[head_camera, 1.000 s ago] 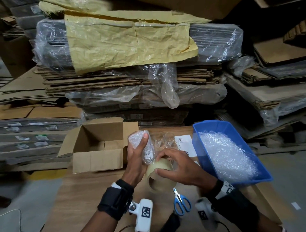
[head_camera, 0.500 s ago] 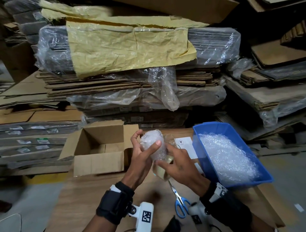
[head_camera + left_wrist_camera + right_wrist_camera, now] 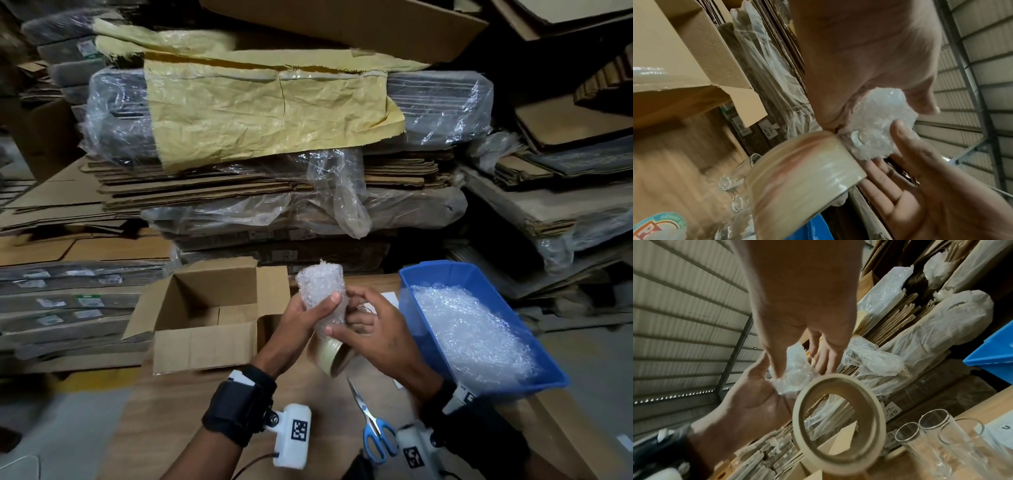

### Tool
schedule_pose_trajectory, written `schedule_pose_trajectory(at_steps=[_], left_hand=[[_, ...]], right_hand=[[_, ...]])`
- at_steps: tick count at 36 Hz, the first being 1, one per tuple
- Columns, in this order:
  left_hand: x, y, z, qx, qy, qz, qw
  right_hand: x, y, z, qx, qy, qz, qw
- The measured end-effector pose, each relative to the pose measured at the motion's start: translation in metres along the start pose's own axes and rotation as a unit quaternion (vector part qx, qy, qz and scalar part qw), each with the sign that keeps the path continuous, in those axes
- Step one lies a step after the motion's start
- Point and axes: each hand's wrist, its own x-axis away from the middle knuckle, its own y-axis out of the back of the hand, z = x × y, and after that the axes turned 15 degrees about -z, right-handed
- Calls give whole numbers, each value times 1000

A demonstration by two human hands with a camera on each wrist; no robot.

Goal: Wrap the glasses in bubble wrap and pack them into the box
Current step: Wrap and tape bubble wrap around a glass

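Raised since before: wrapped glass point(image 3: 321, 301), gripped by left hand point(image 3: 301, 325); right hand point(image 3: 373, 329) pinching it beside tape point(image 3: 330, 356); box point(image 3: 205, 318) left, bin point(image 3: 428, 274) right.

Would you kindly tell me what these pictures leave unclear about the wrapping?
- Head view: the clear glasses standing on the table are hidden behind both hands.
- All views: how the blurred beige tape roll hangs from the bubble-wrapped glass is unclear.
- Head view: the open cardboard box floor is hidden by its near wall.
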Motion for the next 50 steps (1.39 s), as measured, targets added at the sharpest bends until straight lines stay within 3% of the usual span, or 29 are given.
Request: schedule_pose_trajectory(at_steps=[3, 5, 10, 14, 26, 33, 39, 44, 50], left_hand=[[-2, -4, -3, 7, -20, -36, 999], [-5, -5, -4, 12, -30, -58, 998], [-13, -8, -7, 65, -22, -67, 995], [-20, -9, -4, 80, -12, -88, 993], [-24, 5, 18, 97, -23, -139, 985], [-36, 21, 35, 93, 3, -231, 969], [-32, 21, 55, -3, -8, -204, 979], [-21, 6, 54, 9, -38, -189, 981], [-16, 7, 43, 43, -81, -108, 990]], right_hand=[[6, 1, -9, 74, 64, -94, 991], [9, 4, -17, 91, 55, -113, 988], [18, -2, -43, 129, -56, 9, 990], [20, -15, -41, 109, -23, 72, 991], [23, -8, -34, 119, -8, 124, 985], [38, 4, -19, 106, 9, 111, 988], [40, 12, -12, 80, -35, 88, 992], [32, 11, 1, 2, -47, 52, 998], [29, 12, 7, -7, -63, 31, 998]])
